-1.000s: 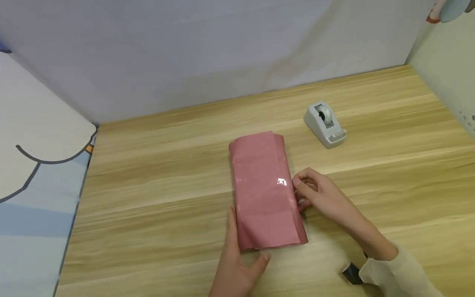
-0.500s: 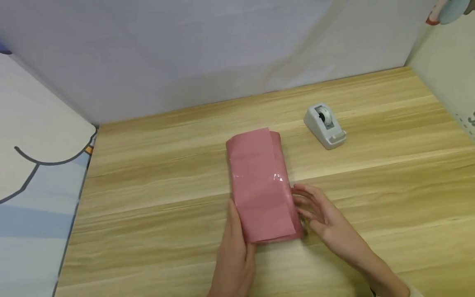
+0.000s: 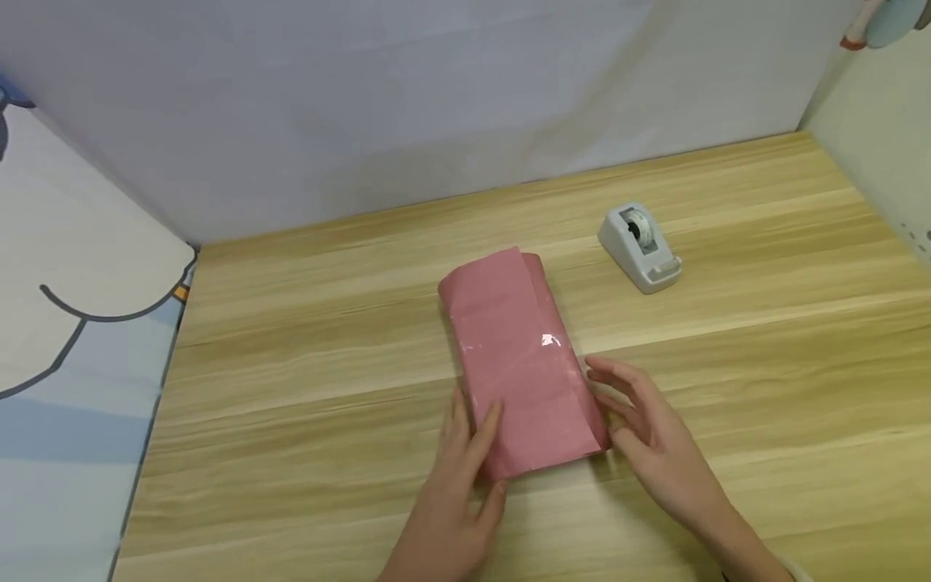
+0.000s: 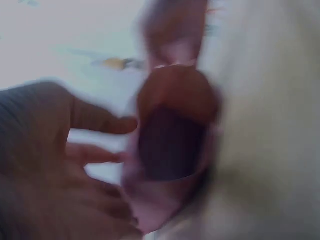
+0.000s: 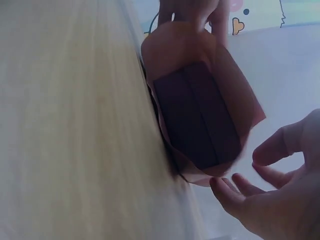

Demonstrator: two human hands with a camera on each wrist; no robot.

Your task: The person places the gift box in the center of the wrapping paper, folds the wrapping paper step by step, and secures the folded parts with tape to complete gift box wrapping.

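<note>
From my station, I see the left hand [image 3: 449, 505], fingers apart, 1 fingertip on the pink wrapped package [image 3: 527, 368], which lies on the tabletop [image 3: 313, 388] (a dark block [image 5: 200, 120] shows inside its open end). Rightward, the tape dispenser [image 3: 631, 252] sits beyond the right hand [image 3: 663, 453], whose fingers curve loosely apart beside the package.

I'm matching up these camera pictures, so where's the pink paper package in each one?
Head: the pink paper package is right of and below centre, between the left hand and the right hand.
Left wrist: package near the middle, seen end-on, blurred, right of the left hand.
Right wrist: package in the upper middle, seen end-on.
Shared landmark: the tabletop, around it in head, at right in left wrist, left in right wrist.
</note>
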